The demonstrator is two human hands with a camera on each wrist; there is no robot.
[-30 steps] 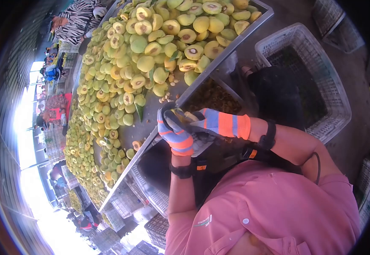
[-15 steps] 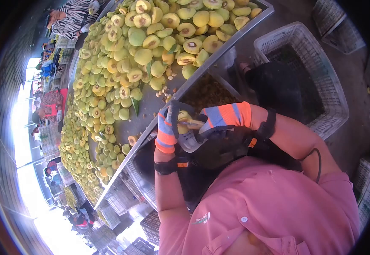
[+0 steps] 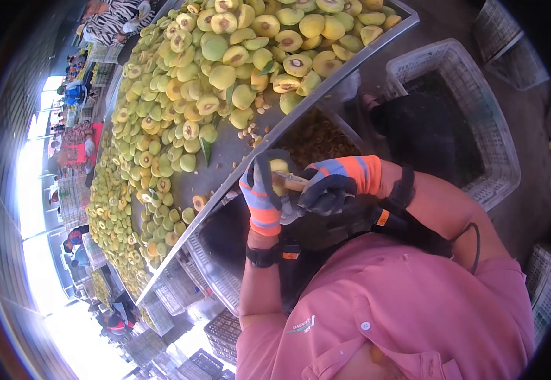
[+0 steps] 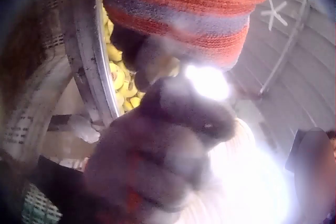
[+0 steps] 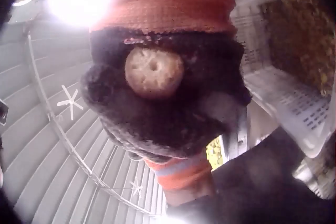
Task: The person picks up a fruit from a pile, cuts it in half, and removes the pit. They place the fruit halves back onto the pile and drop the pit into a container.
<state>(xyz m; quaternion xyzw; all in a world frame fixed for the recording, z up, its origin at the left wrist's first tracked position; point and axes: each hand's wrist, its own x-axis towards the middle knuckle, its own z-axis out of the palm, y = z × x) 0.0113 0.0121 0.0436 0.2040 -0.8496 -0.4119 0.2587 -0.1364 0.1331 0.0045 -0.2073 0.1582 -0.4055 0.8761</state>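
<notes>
In the head view my left hand [image 3: 261, 193], in a striped orange and blue-grey glove with dark palm, grips a yellow-green peach [image 3: 280, 167] beside the table's edge. My right hand [image 3: 331, 185], gloved alike, curls round a wooden-handled tool [image 3: 296, 182] pointing at the fruit. The tool's working end is hidden at the peach. From the right wrist the round butt of the handle [image 5: 154, 73] shows within the dark fist. The left wrist view shows dark gloved fingers [image 4: 168, 145] curled in, blurred by glare.
A metal-edged table [image 3: 225, 149] carries a large heap of halved peaches [image 3: 180, 95], with loose pits [image 3: 250, 133] near its rim. Below the edge lies a bin of brown scraps [image 3: 320, 136]. A white plastic crate [image 3: 497, 120] stands at right; other people work beyond the table.
The hands have parted slightly, and the peach and wooden handle show more plainly. My right hand has turned so its dark fingers face the head camera.
</notes>
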